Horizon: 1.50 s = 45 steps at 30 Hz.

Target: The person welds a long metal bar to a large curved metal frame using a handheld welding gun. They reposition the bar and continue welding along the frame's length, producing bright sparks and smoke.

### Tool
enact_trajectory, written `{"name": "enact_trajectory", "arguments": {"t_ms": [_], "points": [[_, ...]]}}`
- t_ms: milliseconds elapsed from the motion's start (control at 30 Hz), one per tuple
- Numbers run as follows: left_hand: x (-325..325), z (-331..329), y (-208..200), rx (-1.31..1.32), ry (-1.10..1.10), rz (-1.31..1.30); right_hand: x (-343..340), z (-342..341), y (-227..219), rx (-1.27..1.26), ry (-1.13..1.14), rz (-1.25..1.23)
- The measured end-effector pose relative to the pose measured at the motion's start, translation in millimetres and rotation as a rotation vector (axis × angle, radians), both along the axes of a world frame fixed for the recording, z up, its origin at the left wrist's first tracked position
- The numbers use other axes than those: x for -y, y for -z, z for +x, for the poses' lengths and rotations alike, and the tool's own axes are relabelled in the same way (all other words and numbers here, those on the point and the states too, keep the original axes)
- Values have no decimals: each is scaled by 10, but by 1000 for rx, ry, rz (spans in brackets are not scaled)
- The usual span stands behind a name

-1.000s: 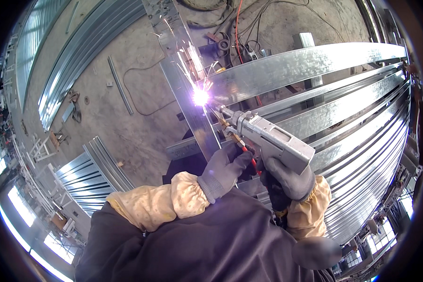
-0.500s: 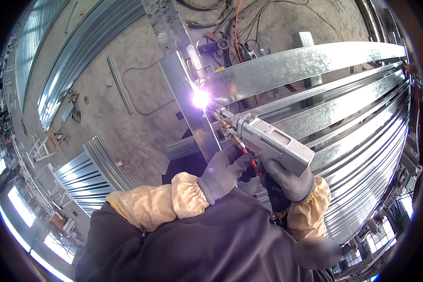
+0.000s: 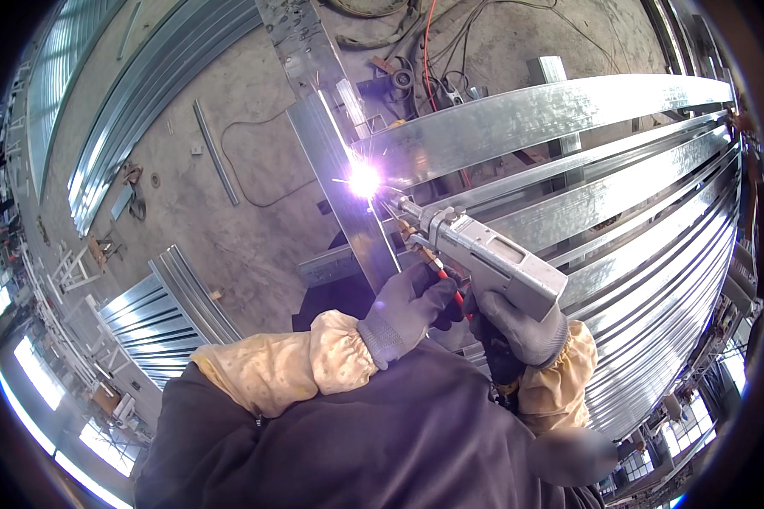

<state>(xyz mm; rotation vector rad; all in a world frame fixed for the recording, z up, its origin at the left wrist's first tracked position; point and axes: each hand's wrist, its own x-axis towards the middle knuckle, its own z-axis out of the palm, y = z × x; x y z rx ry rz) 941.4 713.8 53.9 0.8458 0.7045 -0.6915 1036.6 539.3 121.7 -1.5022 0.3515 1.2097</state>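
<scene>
I have the grey welding gun [image 3: 502, 254] clasped in my right grip [image 3: 530, 327], nozzle just beside the glaring spot [image 3: 364, 181] on the metal beam [image 3: 367, 242], my left grip [image 3: 403, 310] curled around the red tube [image 3: 459, 299].

Kit: Where is the camera sitting?

Bo: It is riding on the person's head, on the left side of a pair, and it is peeking down over the dark jacket [image 3: 339, 433].

Kit: Which way is it facing?

Bo: It is pointing down and a little forward. The arms are coming in from below, and the left hand [image 3: 401, 312] and right hand [image 3: 530, 329] are showing near the middle.

Kit: How near is it looking?

Bo: The hands are showing up close. The floor [image 3: 255, 254] is lying farther down, and the windows [image 3: 38, 371] are shining far off at the rim.

Kit: Why are the metal bars [image 3: 569, 114] curving?

Bo: The wide, round lens is bending them.
</scene>
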Motion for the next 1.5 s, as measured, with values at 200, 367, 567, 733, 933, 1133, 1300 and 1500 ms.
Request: {"name": "enact_trajectory", "arguments": {"t_ms": [200,367,567,733,933,1133,1300,1500], "points": [[2,25,-40,3,9,11,-11,-14,-34,16,11,-23],[3,28,-56,-10,26,12,28,-54,-5,15,30,0],[-11,32,-76,-5,58,37,9,-59,-33,20,21,-30],[-16,57,-121,-22,52,27,28,-55,-35,-13,-8,-72],[-19,75,-155,-16,52,19,24,-79,-46,-3,51,-31],[-16,52,-123,-43,105,21,44,-97,-51,4,50,-11],[-11,75,-188,-74,106,35,56,-127,-41,19,53,-12],[11,13,-118,-51,85,3,72,-155,-42,2,75,-34]]}}
